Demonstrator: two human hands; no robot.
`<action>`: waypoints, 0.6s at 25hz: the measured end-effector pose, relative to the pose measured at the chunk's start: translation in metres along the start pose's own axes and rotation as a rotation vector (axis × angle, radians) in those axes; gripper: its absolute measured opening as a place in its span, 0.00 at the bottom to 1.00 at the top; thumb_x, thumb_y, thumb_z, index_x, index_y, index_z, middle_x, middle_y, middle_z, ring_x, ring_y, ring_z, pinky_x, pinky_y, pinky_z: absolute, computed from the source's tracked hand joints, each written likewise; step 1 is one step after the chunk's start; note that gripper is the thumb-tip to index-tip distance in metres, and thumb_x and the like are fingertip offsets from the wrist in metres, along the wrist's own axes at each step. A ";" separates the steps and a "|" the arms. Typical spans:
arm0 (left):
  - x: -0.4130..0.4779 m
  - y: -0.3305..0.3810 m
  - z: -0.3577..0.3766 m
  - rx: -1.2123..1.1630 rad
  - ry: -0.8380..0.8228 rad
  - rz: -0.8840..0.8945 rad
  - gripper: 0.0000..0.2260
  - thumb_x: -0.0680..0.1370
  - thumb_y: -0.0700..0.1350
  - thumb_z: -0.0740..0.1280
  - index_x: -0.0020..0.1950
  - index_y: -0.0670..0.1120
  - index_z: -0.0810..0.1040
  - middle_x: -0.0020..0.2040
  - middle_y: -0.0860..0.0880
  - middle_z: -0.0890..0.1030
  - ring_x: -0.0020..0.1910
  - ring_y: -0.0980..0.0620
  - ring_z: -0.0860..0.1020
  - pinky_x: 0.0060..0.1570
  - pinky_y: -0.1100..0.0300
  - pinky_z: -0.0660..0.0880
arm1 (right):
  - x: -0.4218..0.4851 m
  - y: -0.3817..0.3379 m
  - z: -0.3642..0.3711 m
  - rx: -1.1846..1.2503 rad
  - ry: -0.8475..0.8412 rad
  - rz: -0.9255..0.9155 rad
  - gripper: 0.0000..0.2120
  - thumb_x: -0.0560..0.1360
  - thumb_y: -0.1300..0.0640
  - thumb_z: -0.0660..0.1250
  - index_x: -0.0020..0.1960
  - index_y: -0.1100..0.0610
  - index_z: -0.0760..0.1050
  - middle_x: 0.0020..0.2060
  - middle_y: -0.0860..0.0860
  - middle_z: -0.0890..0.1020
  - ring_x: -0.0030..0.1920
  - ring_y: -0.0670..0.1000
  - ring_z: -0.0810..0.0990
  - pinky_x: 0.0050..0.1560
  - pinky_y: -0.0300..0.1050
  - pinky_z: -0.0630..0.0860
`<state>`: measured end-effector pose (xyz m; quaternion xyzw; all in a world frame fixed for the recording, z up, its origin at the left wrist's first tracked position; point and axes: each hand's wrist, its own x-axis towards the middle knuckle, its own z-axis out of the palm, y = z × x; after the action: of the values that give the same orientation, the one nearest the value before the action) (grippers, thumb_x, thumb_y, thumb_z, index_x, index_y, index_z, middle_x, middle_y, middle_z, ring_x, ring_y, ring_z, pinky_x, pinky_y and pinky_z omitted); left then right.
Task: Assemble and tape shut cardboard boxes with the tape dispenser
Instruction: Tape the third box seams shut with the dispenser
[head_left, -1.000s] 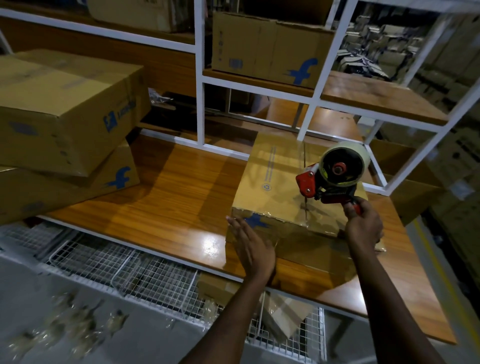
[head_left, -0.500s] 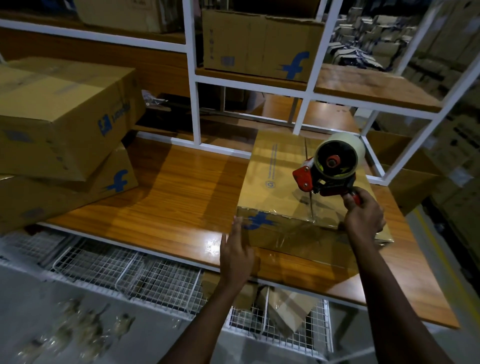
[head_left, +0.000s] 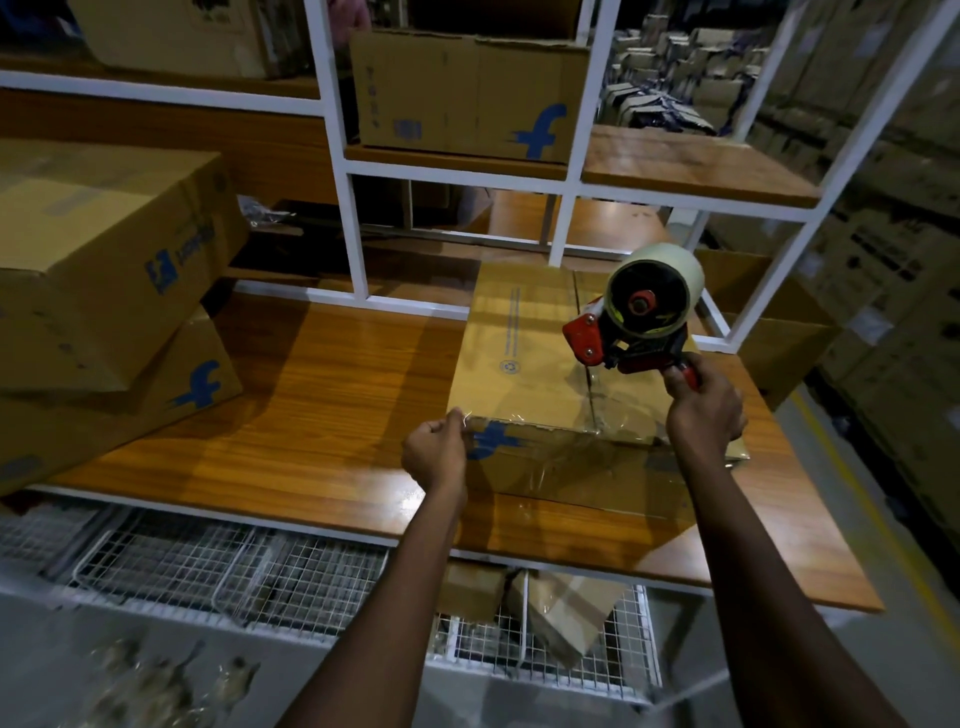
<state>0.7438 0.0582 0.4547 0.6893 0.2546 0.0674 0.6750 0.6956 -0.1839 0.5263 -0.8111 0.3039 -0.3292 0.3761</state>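
Here, well to the left of the box (head_left: 519, 338) on the tabletop (head_left: 322, 395), two stacked cartons (head_left: 104, 270) lean on each other. At the box's near-left corner the left hand (head_left: 436, 452) has its fingers curled; whether it pinches the clear tape (head_left: 571, 462) glinting there or only presses it cannot be told. Above the box's top, by the centre seam, hangs the tape dispenser (head_left: 639, 317), its red handle clamped in the right hand (head_left: 704, 405) over the box's near-right edge. The likely trouble is that the film on the box's near face looks wrinkled, so a slack pull could leave it creased or stuck to itself. With only a corner steadied, the box may also skid when the dispenser drags. A blue "f" logo shows on the lower carton, on the box's near face under the tape, and on a shelf carton (head_left: 467, 93) behind the box. The upper carton's blue lettering and the small print on the box's top are too blurred to read.
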 end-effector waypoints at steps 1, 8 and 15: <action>0.000 0.000 0.000 -0.011 -0.004 -0.009 0.08 0.76 0.48 0.71 0.38 0.50 0.77 0.40 0.47 0.83 0.38 0.52 0.79 0.35 0.59 0.74 | 0.000 -0.001 0.000 -0.001 0.000 -0.001 0.15 0.78 0.51 0.65 0.64 0.49 0.76 0.62 0.54 0.79 0.65 0.60 0.69 0.65 0.58 0.58; 0.025 -0.004 -0.028 0.617 -0.096 0.426 0.13 0.76 0.55 0.69 0.41 0.48 0.74 0.39 0.49 0.79 0.43 0.47 0.78 0.40 0.57 0.71 | 0.000 -0.005 0.001 0.005 -0.004 -0.003 0.15 0.78 0.51 0.65 0.65 0.48 0.76 0.62 0.54 0.79 0.66 0.59 0.68 0.64 0.56 0.58; 0.057 0.019 -0.016 1.453 -0.458 1.845 0.46 0.72 0.44 0.71 0.80 0.54 0.43 0.80 0.44 0.43 0.78 0.35 0.45 0.70 0.29 0.49 | 0.003 0.004 -0.006 0.010 0.026 0.025 0.14 0.78 0.49 0.65 0.63 0.47 0.77 0.61 0.53 0.79 0.65 0.59 0.70 0.64 0.56 0.59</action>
<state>0.7908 0.0990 0.4597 0.8282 -0.4838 0.2425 -0.1457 0.6922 -0.1908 0.5272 -0.8010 0.3172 -0.3363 0.3805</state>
